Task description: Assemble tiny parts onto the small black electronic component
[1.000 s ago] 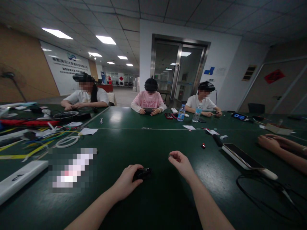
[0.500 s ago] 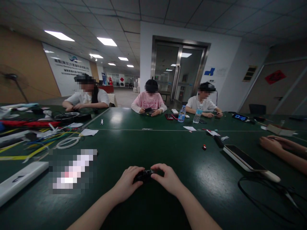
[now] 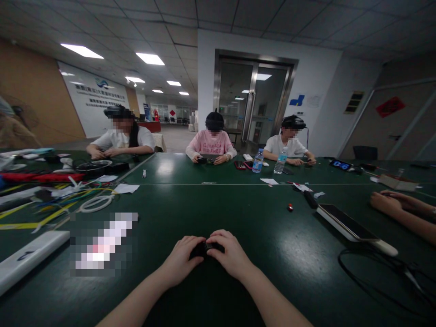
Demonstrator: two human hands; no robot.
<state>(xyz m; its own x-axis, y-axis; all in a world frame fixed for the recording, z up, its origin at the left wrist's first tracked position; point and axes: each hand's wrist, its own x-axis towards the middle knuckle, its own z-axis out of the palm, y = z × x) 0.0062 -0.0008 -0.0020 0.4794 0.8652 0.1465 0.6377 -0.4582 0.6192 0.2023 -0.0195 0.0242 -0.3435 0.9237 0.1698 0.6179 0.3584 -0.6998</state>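
Over the dark green table [image 3: 163, 213], my left hand [image 3: 180, 261] is closed around one side of a small black object [image 3: 200, 250]. From the other side, my right hand [image 3: 230, 254] grips the same object between thumb and fingers. The two hands nearly touch at the fingertips. Fingers cover most of the object, so its exact kind cannot be made out.
To the left lie a white bar [image 3: 32, 259], a white cable coil [image 3: 97, 203] and paper [image 3: 126, 188]. At right are a phone [image 3: 347, 222], a black cable [image 3: 344, 268] and a small red item [image 3: 289, 207]. Bottles [image 3: 258, 161] and several people are beyond.
My right hand has moved left and its fingers have closed over more of the black object, hiding it further. My left hand has stayed in place.
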